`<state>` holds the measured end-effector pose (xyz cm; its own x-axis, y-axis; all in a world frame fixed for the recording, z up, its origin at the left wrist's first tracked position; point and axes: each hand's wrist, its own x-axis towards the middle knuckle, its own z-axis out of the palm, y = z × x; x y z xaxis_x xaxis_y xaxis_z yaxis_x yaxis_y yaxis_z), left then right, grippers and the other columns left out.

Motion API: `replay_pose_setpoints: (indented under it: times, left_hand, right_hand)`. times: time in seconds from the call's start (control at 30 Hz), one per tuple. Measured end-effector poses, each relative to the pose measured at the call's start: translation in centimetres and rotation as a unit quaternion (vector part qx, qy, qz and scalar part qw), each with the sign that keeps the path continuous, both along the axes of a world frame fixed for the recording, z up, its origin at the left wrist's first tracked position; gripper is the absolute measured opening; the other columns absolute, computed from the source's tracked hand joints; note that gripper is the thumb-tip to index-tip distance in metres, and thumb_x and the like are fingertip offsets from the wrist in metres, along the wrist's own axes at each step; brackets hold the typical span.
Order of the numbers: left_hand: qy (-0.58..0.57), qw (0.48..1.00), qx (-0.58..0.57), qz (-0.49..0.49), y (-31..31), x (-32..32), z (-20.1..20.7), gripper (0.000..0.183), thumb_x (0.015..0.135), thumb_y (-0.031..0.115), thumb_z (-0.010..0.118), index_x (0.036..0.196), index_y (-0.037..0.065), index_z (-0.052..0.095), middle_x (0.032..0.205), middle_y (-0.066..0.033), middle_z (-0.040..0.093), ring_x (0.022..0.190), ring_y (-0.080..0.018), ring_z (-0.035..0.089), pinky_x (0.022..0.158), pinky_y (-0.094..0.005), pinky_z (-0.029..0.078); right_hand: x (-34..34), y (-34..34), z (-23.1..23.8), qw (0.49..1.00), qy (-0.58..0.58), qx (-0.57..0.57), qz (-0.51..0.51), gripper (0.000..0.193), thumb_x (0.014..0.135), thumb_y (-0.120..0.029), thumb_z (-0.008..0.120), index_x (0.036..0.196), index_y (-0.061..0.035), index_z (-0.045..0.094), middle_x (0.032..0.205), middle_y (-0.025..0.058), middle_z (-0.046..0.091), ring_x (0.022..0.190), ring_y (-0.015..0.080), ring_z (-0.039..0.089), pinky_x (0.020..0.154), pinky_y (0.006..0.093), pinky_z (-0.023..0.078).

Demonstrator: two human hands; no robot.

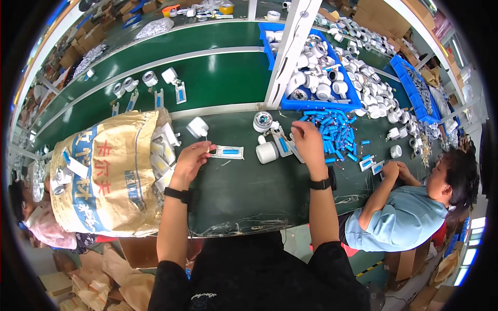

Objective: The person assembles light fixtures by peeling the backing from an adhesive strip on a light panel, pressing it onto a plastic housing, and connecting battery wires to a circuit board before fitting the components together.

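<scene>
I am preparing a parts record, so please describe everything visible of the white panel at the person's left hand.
The white panel is narrow, roughly rectangular, apparently plastic, with a blue cylinder lying lengthwise on it. It points rightward from the left hand, which appears to touch its left end, above or on the dark green table; which, I cannot tell.

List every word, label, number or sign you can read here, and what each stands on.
Large, bulging tan sack: big red characters and blue print; I won't copy the wording.
Black short-sleeved cloth shirt: small pale script, too small to read.
</scene>
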<state>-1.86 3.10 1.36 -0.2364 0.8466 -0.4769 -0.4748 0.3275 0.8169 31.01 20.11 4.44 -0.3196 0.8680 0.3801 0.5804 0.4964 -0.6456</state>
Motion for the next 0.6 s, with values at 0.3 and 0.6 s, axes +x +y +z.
replay_pose_setpoints:
  times: [0.3, 0.6]
  left_hand:
    - [-0.14, 0.988, 0.066, -0.011, -0.4, 0.1, -0.1, 0.038, 0.1, 0.015, 0.065, 0.134, 0.001, 0.057, 0.121, -0.0083, 0.071, 0.095, -0.0088, 0.068, 0.089, -0.0245, 0.055]
    - [-0.179, 0.981, 0.08, 0.005, 0.0, 0.6, -0.3, 0.04, 0.098, 0.012, 0.068, 0.133, -0.001, 0.056, 0.121, -0.0138, 0.069, 0.107, -0.0224, 0.071, 0.097, -0.0351, 0.058]
  right_hand:
    - [-1.3, -1.1, -1.7, 0.985, -0.149, 0.08, -0.018, 0.022, 0.085, -0.011, 0.074, 0.107, -0.0046, 0.071, 0.097, 0.0174, 0.07, 0.09, 0.0366, 0.066, 0.08, 0.0469, 0.053]
    - [-1.1, 1.2, -1.5, 0.996, 0.026, -0.086, -0.001, 0.016, 0.093, -0.011, 0.068, 0.106, -0.0033, 0.065, 0.084, 0.0155, 0.071, 0.076, 0.0296, 0.071, 0.068, 0.0353, 0.055]
